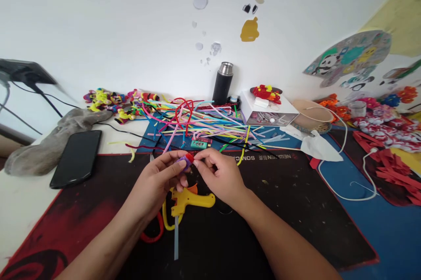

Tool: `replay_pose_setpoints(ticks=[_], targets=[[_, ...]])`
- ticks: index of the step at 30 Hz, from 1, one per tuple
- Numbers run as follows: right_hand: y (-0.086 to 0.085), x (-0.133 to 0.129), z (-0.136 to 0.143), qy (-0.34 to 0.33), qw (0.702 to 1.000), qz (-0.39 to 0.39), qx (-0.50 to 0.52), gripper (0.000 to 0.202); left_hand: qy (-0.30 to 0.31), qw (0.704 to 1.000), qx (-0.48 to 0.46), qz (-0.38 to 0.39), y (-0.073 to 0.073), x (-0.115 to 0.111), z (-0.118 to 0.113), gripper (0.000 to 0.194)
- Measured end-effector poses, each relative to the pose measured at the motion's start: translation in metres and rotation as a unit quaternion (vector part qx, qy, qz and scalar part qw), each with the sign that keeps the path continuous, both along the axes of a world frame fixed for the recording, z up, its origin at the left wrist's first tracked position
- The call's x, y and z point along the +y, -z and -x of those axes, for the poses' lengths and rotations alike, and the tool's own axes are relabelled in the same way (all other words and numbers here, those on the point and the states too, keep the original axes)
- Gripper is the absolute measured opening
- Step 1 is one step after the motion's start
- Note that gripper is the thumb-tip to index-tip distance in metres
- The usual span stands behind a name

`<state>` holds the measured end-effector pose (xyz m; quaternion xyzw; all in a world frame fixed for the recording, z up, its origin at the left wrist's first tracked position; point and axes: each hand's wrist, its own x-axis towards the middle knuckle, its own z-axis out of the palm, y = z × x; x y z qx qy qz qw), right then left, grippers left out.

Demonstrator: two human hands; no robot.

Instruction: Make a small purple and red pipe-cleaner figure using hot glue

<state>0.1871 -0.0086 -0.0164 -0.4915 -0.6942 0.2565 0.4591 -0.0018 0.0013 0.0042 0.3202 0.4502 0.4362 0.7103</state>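
Near the middle of the view, a small purple and red fuzzy piece [185, 162] is pinched between the thumb and fingers of my left hand [164, 174]. The fingertips of my right hand [221, 175] are pressed together at the red right side of that piece. Just below my hands lies a yellow glue gun [194, 199] with a clear glue stick [176, 238] pointing toward me. Beside it are yellow and red loops [158, 229], partly covered by my left hand and the glue gun.
Behind my hands lies a pile of coloured pipe cleaners [210, 124], with a black thermos [222, 82] and white box [269, 111] at the wall. A phone [77, 157] is at left. A white cable [348, 199] and red strips [391, 168] are at right.
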Motion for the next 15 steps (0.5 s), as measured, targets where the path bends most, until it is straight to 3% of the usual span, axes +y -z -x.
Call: replay_pose_setpoints(ticks=[15], targets=[[0.0054, -0.0006, 0.0020, -0.001, 1.000, 0.008, -0.024, 0.009, 0.027, 0.995, 0.071, -0.065, 0.0058, -0.0007, 0.0002, 0.054]])
